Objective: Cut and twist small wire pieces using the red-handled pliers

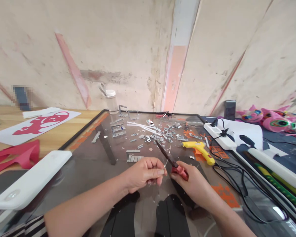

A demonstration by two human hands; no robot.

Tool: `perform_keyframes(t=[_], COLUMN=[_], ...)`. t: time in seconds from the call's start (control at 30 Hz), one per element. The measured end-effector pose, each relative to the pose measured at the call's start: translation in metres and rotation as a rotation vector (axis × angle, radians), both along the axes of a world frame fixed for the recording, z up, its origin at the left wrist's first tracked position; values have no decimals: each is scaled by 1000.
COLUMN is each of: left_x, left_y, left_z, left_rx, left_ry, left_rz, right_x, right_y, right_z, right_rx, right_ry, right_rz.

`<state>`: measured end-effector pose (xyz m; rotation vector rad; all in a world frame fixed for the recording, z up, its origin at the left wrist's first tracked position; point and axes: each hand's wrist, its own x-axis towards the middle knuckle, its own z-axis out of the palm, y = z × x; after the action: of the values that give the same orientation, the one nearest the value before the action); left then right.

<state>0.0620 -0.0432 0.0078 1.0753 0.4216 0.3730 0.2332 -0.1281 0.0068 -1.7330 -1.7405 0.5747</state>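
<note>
My right hand [191, 181] is closed around the red handles of a pair of scissors [168, 155]. Their dark blades point up and to the left, beside the fingers of my left hand. My left hand [148, 172] pinches a thin, pale stick-like piece [166, 163] between thumb and forefinger, right by the blades. Whether the blades touch it I cannot tell. Beyond both hands lies a scatter of small grey pieces [169, 133], with several white strips [143, 127] among them. A small grey fence-like piece [135, 158] rests just past my left hand.
A yellow glue gun [199, 149] lies to the right, near a white power strip [220, 136] and looping black cables [234, 176]. A lidded bottle [111, 102] stands at the back. At left are a long white lamp-like bar [32, 181] and red paper [17, 156].
</note>
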Motion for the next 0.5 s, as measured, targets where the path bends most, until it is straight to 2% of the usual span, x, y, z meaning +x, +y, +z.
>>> perform_keyframes(t=[0.07, 0.13, 0.2, 0.23, 0.27, 0.33, 0.37, 0.5], left_x=[0, -2, -4, -6, -7, -8, -7, 0], left_y=[3, -3, -18, -25, -32, -38, -36, -10], left_z=[-1, 1, 6, 9, 12, 13, 12, -2], left_rx=[159, 120, -88, -170, -232, -248, -183, 253], left_ry=[51, 34, -36, -60, -77, -55, -22, 171], left_rz=[29, 30, -18, -99, -164, -219, -188, 100], right_x=[-2, 1, 11, 17, 24, 38, 43, 53], right_y=[-1, 0, 4, 6, 9, 12, 14, 18], right_z=[1, -1, -5, -7, -8, -9, -9, -11], right_rx=[-100, -90, 5, 75, 102, 130, 143, 107], right_ry=[144, 93, -126, -258, -344, -358, -333, -386], right_rz=[112, 95, -64, -216, -293, -369, -388, -390])
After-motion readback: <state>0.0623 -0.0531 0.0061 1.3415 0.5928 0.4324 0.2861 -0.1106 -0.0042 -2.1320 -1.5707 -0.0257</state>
